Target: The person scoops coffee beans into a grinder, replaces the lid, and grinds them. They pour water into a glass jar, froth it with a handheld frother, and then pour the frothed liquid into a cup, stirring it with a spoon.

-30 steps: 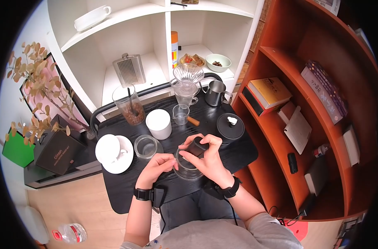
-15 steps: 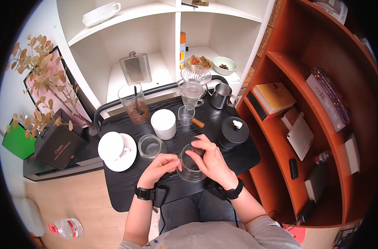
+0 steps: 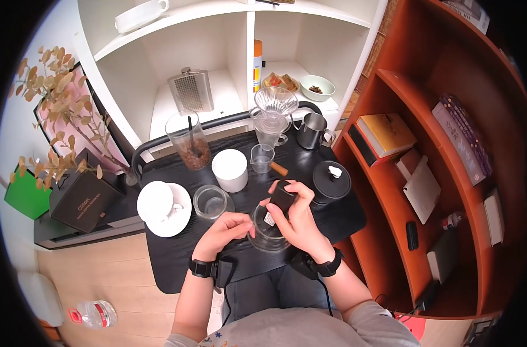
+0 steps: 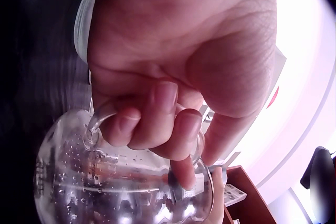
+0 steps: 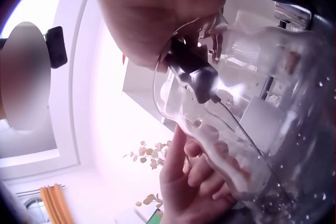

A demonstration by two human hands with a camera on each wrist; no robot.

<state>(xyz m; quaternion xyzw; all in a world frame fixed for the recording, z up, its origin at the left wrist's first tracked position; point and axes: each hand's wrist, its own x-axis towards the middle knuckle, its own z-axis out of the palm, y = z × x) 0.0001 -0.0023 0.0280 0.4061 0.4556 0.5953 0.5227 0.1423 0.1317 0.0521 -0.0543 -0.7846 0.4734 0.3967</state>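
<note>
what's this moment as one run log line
left hand: grips handle of glass jug | right hand: holds black device | thin rod: inside glass jug

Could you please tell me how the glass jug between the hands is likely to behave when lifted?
The glass jug should stay stiff but may chip if knocked, being clear glass. Droplets on its wall suggest a slippery surface. The left hand's curled fingers through its side handle may allow some tipping.

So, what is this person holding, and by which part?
Two things: the left fingers hold the glass jug by its handle; the right fingers hold a black tool by its thick body, not its thin rod.
</note>
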